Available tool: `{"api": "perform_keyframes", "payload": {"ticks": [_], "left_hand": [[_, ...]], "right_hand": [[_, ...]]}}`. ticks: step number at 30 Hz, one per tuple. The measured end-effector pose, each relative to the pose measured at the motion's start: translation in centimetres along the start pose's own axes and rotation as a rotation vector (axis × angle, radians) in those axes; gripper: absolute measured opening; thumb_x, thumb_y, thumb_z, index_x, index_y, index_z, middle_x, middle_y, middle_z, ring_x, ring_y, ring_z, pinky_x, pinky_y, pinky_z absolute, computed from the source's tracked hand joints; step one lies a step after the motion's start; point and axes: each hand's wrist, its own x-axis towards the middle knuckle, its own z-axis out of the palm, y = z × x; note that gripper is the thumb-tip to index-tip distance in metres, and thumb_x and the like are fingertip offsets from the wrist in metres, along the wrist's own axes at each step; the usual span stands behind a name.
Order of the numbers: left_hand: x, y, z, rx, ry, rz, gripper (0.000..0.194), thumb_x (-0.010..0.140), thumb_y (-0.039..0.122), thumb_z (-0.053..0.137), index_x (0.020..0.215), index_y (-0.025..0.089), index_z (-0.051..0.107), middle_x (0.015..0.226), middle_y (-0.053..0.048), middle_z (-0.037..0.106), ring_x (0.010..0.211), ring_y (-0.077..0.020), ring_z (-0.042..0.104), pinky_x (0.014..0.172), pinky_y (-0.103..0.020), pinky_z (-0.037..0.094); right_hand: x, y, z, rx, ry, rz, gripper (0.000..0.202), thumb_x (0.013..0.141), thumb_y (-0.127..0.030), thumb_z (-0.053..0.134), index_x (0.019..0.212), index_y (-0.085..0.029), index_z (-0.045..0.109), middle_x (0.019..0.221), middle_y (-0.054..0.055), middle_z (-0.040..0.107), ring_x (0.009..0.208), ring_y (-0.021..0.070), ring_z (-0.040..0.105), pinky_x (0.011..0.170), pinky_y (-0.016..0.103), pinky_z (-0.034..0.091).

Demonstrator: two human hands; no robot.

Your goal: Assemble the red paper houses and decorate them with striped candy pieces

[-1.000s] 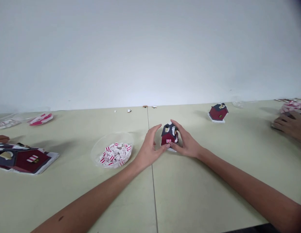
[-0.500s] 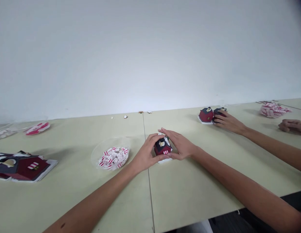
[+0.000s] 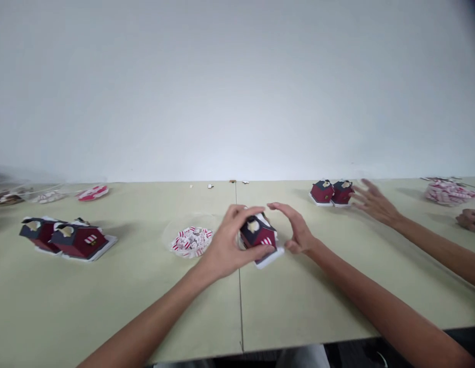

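Note:
A small dark-red house (image 3: pixel 261 237) with a dark roof, a white base and a red-and-white striped piece on its wall is tilted in the middle. Wrapped around its left side, my left hand (image 3: pixel 234 240) grips it with thumb in front and fingers over the roof. My right hand (image 3: pixel 296 228) is just right of the house, fingers curved and apart, holding nothing. Left of my left hand lies a clear bag (image 3: pixel 191 241) of small red-and-white striped pieces.
Two similar houses (image 3: pixel 82 240) stand at the left, two more (image 3: pixel 322 192) at the back right. Another person's open hand (image 3: pixel 377 204) is beside those. Bags of parts (image 3: pixel 92 192) lie back left; a striped pile (image 3: pixel 450 192) lies far right.
My right hand has come off the house and opened; the house is now tilted in my left hand. The other person's hand has moved off the back-right houses. The view has shifted.

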Motion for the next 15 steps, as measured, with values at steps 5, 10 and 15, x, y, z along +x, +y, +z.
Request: {"api": "perform_keyframes", "payload": {"ticks": [5, 10, 15], "left_hand": [[1.8, -0.9, -8.9, 0.141, 0.38, 0.013, 0.073, 0.074, 0.042, 0.083, 0.137, 0.032, 0.05, 0.131, -0.007, 0.055, 0.106, -0.0224, 0.061, 0.093, -0.041, 0.055], [2.7, -8.8, -17.6, 0.546, 0.634, -0.26, 0.07, 0.07, 0.046, 0.08, 0.132, 0.023, 0.055, 0.12, -0.006, 0.051, 0.113, -0.0269, 0.054, 0.095, -0.047, 0.048], [0.4, -15.2, -20.8, 0.743, 0.385, -0.503, 0.068, 0.076, 0.055, 0.068, 0.133, 0.023, 0.048, 0.106, -0.004, 0.047, 0.121, -0.0335, 0.05, 0.095, -0.047, 0.046]], "right_hand": [[-1.5, 5.4, -3.7, -0.446, 0.209, 0.371, 0.06, 0.097, -0.047, 0.051, 0.148, -0.018, 0.039, 0.14, 0.018, 0.054, 0.133, 0.0329, 0.05, 0.112, 0.054, 0.041], [-5.1, 11.2, -7.1, -0.688, 0.336, 0.797, 0.07, 0.091, -0.048, 0.054, 0.148, -0.009, 0.039, 0.154, 0.022, 0.036, 0.146, 0.0376, 0.031, 0.119, 0.055, 0.03], [-7.6, 13.7, -7.6, -0.656, 0.324, 0.999, 0.079, 0.088, -0.048, 0.057, 0.155, -0.015, 0.03, 0.157, 0.02, 0.034, 0.143, 0.0377, 0.035, 0.114, 0.055, 0.037]]}}
